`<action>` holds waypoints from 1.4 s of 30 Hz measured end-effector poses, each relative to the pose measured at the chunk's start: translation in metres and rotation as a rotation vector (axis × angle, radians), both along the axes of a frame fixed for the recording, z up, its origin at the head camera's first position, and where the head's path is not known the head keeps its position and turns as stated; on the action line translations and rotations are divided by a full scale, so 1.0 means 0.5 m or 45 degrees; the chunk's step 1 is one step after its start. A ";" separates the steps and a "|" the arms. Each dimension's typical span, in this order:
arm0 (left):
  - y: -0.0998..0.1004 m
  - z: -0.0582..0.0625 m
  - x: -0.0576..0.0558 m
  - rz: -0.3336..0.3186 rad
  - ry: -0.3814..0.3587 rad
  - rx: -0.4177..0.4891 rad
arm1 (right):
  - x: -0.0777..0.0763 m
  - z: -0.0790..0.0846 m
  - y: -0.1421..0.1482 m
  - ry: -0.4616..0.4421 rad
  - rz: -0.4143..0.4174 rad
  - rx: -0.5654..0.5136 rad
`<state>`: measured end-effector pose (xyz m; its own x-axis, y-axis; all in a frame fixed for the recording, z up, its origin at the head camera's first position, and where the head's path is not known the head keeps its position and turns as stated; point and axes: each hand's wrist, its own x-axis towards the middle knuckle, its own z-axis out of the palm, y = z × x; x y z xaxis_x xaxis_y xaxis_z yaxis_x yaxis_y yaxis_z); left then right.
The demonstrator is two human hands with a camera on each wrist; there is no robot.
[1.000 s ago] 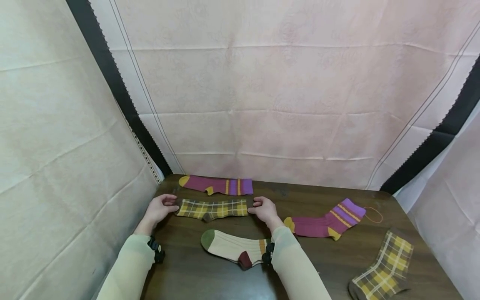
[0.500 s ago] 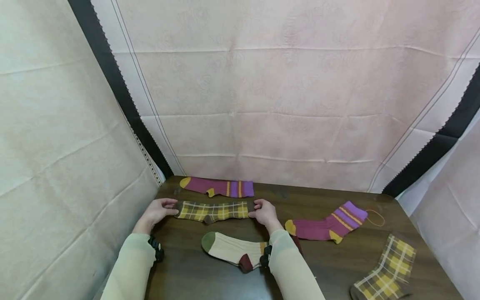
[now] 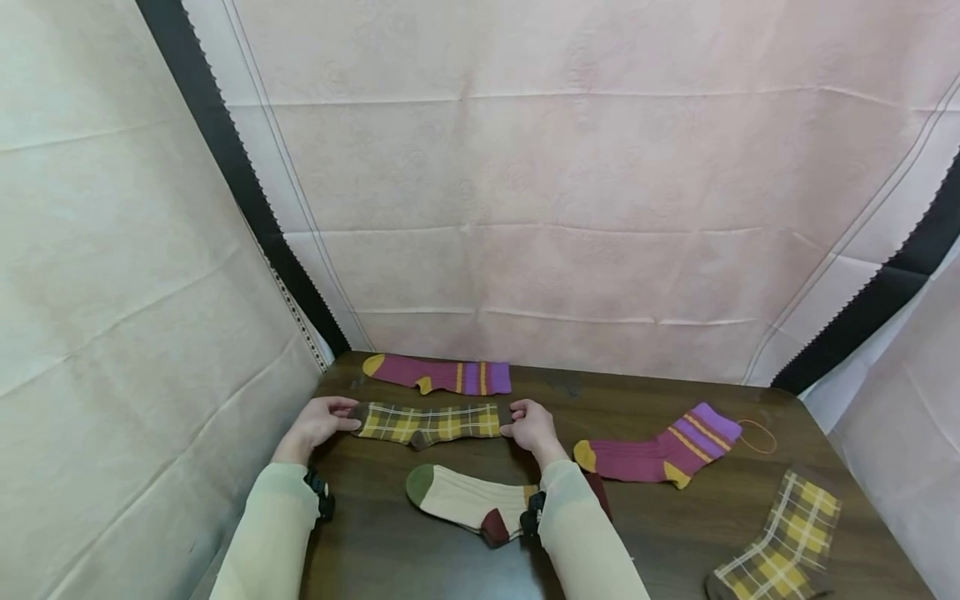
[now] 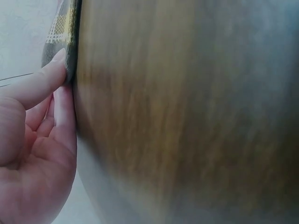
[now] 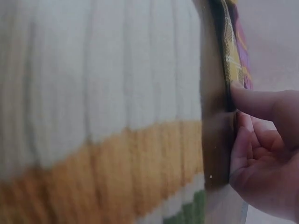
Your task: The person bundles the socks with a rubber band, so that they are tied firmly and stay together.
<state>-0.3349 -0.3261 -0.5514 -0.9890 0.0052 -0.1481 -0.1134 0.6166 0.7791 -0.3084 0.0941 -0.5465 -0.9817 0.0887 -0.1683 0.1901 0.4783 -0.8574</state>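
Two outstretched hands [image 3: 317,425] [image 3: 532,428] pinch a plaid sock [image 3: 438,423].

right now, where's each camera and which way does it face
Head: worn on the head, facing forward and down at the table; left hand and right hand show.
Left wrist: worn there, facing the table and held plaid sock; left hand shows.
Right wrist: worn there, facing the cream sock; right hand shows.
Both wrist views share the held plaid sock.

Head: looking forward, down over counter [image 3: 375,550], farthest back. Left wrist: tipped sideways, close past left fingers [image 4: 44,81]. Right wrist: likewise past right fingers [image 5: 257,103], very near white sock [image 5: 145,70]. Shared by all: plaid sock [image 3: 453,422].
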 end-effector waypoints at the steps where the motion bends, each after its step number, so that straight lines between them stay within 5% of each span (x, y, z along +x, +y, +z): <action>1: 0.002 -0.002 -0.001 0.000 0.007 -0.001 | 0.000 -0.001 0.001 -0.002 -0.004 0.004; 18: 0.002 0.001 0.001 0.030 -0.018 -0.039 | 0.011 -0.012 -0.018 0.181 0.058 0.088; 26: 0.001 0.004 -0.002 0.020 -0.017 -0.059 | 0.008 -0.010 -0.015 0.128 0.002 -0.056; 42: -0.005 -0.002 -0.002 0.022 -0.048 -0.010 | 0.006 -0.001 0.001 0.039 0.072 -0.030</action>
<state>-0.3359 -0.3285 -0.5522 -0.9826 -0.0133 -0.1854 -0.1535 0.6204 0.7691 -0.3053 0.0944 -0.5467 -0.9898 0.0295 -0.1394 0.1369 0.4668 -0.8737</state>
